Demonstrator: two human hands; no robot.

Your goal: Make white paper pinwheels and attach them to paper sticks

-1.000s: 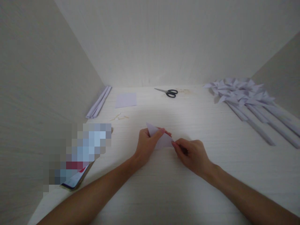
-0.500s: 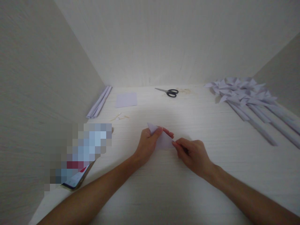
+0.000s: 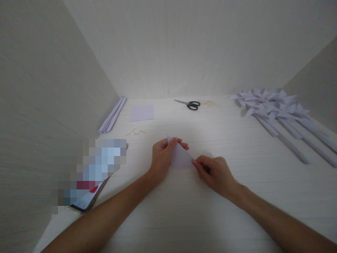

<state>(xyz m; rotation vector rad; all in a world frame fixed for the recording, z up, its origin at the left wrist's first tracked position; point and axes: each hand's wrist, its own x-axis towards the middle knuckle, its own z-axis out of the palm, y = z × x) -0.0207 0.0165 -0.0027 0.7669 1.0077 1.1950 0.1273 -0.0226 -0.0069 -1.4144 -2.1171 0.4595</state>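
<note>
Between my hands is a pale lilac sheet of paper, folded into a triangle with one corner pointing up. My left hand grips its left side, thumb on the front and fingers behind, with some fingertips showing past the slanted edge. At the right-hand corner, my right hand pinches the paper between thumb and forefinger. A flat square of the same paper lies beyond my left hand. Small paper and stick scraps are nearer to me than that square.
Scissors with black handles lie near the back wall. Several paper pinwheels with rolled paper sticks are heaped at the right. Rolled paper sticks rest at the left wall, and a phone, partly blurred out, lies at the near left.
My left hand has shifted slightly left and its thumb has moved up along the edge, so more of the folded triangle shows. The right hand keeps its pinch, slightly further left.
</note>
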